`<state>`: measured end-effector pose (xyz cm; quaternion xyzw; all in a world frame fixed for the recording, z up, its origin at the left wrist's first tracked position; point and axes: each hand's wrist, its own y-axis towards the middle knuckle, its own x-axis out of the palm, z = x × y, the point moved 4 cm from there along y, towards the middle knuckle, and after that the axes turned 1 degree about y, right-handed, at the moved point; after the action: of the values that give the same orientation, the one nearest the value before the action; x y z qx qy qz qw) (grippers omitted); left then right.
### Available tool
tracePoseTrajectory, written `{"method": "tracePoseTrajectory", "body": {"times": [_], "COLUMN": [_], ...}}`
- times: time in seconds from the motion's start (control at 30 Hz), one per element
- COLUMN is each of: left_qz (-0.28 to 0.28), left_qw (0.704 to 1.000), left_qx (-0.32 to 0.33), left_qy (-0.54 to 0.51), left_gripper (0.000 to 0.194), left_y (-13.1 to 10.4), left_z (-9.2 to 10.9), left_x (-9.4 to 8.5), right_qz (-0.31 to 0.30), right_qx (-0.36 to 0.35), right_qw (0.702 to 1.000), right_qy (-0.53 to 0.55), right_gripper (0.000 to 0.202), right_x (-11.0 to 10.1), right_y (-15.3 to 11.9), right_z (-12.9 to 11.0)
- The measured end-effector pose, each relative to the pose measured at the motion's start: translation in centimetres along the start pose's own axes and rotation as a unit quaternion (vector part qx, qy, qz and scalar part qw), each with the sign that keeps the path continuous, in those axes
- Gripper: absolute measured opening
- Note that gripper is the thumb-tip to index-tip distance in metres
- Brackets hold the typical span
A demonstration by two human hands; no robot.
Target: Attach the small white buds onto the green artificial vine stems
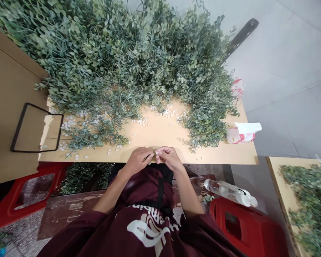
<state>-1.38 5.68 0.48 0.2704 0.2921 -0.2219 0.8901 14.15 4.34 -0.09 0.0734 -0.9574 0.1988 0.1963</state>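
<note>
Pinching a thin greenish stem (147,157) near its end, the left grip (137,160) has its thumb and fingers closed together just above the near edge of the table (160,137). The right grip (169,158) faces it, thumb and forefinger pressed together on a small white piece (156,153) at the tip of that stem, so the stem and the white piece sit between the two hands. The fingertips of both hands are close together; whether they touch is too small to tell

Straight beyond both grips is a bare patch of table, with loose white pieces (167,113) scattered at its far side. Past them a large heap of leafy green sprigs (139,53) spreads across the back and comes nearer on the right. To the left of the left grip, a smaller group of sprigs (88,137) lies among more white pieces, and farther left a black frame (17,126) overlaps a cardboard panel (16,85) in view

Well to the right of the right grip, a red-and-white tissue pack (240,135) rests near the table's right end, a white tissue sticking out. Lower on that side, below table height, a clear bottle (224,190) lies beside a red stool (256,228)
</note>
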Motion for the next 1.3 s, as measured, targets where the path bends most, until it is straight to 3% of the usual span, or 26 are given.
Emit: {"method": "tracePoseTrajectory", "body": {"times": [0.57, 1.03, 1.3], "left_qz": [-0.018, -0.037, -0.044], "left_qw": [0.999, 0.997, 0.996], "left_qx": [-0.011, -0.025, -0.036], "left_qy": [-0.025, -0.058, -0.067], "left_gripper": [0.03, 0.026, 0.026], "left_y": [0.18, 0.48, 0.67], "left_z": [0.05, -0.12, -0.06], "left_x": [-0.15, -0.45, -0.59], "right_qz": [-0.006, -0.057, -0.029], "right_qx": [0.024, 0.048, 0.039], "right_qw": [1.0, 0.997, 0.999], "right_qy": [0.01, -0.021, -0.011], "right_gripper": [0.023, 0.022, 0.022], "right_x": [-0.47, -0.19, 0.16], "right_y": [0.29, 0.18, 0.21], "right_z": [0.15, 0.21, 0.46]}}
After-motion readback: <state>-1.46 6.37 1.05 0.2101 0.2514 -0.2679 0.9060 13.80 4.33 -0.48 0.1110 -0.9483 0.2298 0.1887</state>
